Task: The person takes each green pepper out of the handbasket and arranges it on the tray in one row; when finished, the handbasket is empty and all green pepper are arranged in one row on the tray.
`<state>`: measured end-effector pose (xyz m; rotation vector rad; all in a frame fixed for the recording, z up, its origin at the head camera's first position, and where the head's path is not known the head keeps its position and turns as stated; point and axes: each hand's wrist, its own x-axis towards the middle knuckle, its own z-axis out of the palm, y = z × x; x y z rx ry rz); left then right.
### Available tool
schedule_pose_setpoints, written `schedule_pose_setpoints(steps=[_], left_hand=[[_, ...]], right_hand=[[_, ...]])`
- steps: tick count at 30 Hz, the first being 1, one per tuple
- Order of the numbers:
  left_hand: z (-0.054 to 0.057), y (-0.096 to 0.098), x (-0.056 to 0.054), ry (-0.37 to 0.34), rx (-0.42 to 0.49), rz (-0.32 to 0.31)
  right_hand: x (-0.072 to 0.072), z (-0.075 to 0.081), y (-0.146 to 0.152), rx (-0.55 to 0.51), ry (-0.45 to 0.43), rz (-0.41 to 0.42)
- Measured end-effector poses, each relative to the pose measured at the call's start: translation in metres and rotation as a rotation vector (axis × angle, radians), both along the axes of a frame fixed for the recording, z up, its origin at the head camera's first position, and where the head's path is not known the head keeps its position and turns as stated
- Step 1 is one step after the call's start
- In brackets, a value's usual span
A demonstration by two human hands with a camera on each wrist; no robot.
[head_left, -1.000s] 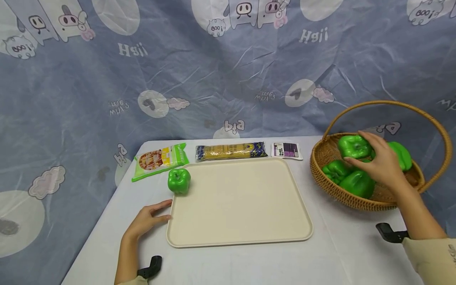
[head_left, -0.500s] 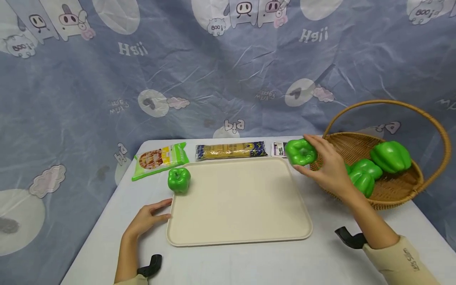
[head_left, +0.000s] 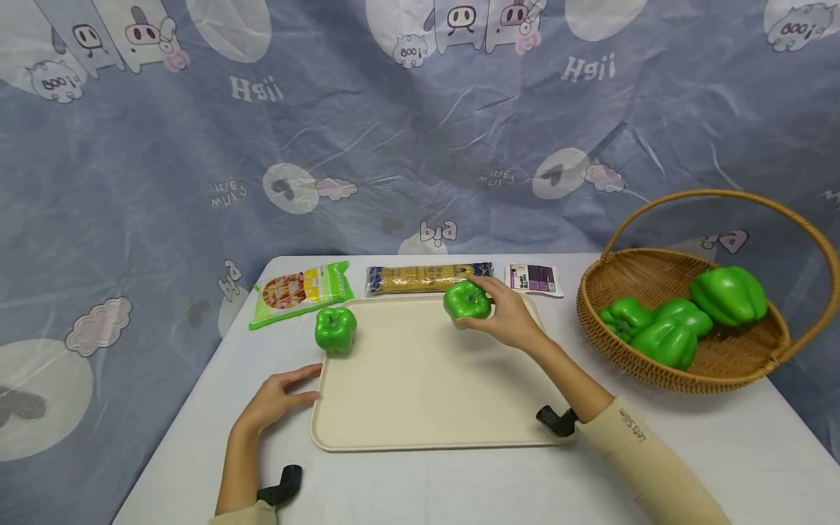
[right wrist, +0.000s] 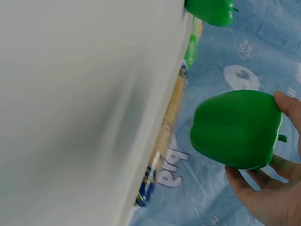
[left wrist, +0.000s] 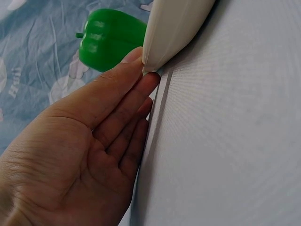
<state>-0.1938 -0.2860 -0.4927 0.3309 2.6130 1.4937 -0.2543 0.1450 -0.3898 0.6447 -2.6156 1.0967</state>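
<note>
My right hand (head_left: 508, 313) grips a green bell pepper (head_left: 466, 302) between thumb and fingers over the back of the beige tray (head_left: 420, 394). In the right wrist view this bell pepper (right wrist: 235, 129) shows its smooth side, stem toward the palm. My left hand (head_left: 275, 401) lies at the tray's left side, its fairly straight fingers touching the edge. The left wrist view shows the fingertips (left wrist: 151, 80) right at the tray's rim (left wrist: 176, 28). A second green bell pepper (head_left: 336, 330) sits upright on the tray's back left corner.
A wicker basket (head_left: 682, 372) with a tall handle stands at the right, holding several green bell peppers (head_left: 728, 295). Behind the tray lie a green food bag (head_left: 298, 295), a long yellow noodle pack (head_left: 420, 278) and a small white-and-purple packet (head_left: 534, 279). A patterned cloth hangs behind.
My right hand has carried the bell pepper out of the basket, leftward to above the tray. My left hand stays at the tray's edge.
</note>
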Motion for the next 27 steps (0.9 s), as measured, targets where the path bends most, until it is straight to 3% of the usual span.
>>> schedule_pose_setpoints(steps=[5, 8, 13, 19, 27], left_hand=[[0.017, 0.008, 0.009, -0.011, -0.009, -0.002], [0.021, 0.01, 0.01, -0.02, -0.024, 0.001], [0.022, 0.011, 0.01, -0.023, -0.02, 0.01], [0.023, 0.011, 0.01, -0.025, -0.016, 0.014], [0.021, 0.009, 0.01, -0.021, -0.013, 0.008]], right_hand=[[-0.011, -0.021, -0.019, 0.004, -0.101, 0.004], [-0.016, -0.03, -0.026, -0.007, -0.15, 0.003], [-0.022, -0.04, -0.033, -0.017, -0.209, -0.023], [-0.025, -0.045, -0.041, -0.04, -0.221, -0.054], [-0.026, -0.05, -0.072, -0.107, -0.262, -0.098]])
